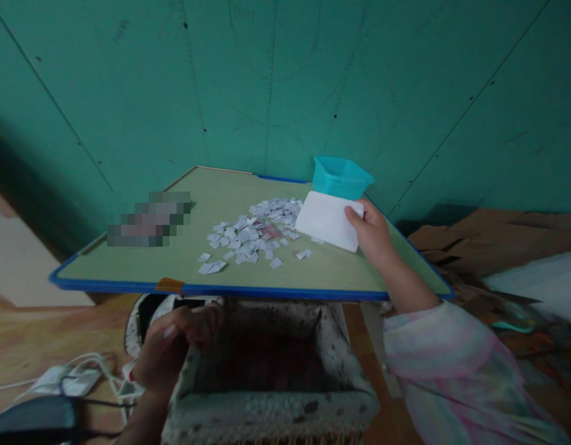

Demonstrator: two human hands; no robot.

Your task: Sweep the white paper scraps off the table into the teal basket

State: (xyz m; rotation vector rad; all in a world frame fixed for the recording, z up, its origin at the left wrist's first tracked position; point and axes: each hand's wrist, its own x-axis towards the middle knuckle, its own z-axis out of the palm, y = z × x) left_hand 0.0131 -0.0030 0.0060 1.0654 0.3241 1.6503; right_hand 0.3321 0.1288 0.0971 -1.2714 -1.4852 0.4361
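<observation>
My right hand (371,230) holds a flat white rectangular piece (327,217) with rounded corners. Its thumb lies on the near face, and the piece is tilted over the tabletop. What it is made of, I cannot tell. Left of it, small white paper pieces (248,238) are spread in a loose heap on the pale green table (141,266). Below the table's front edge, my left hand (186,330) curls its fingers over the left rim of a cloth-lined basket (271,405). The basket's inside is dark.
A turquoise plastic tub (341,179) stands at the table's back right, against the green wall (267,80). A blurred-out object (151,221) lies on the left side. Cables and a power strip (67,378) are on the floor at left; cardboard (489,241) is piled at right.
</observation>
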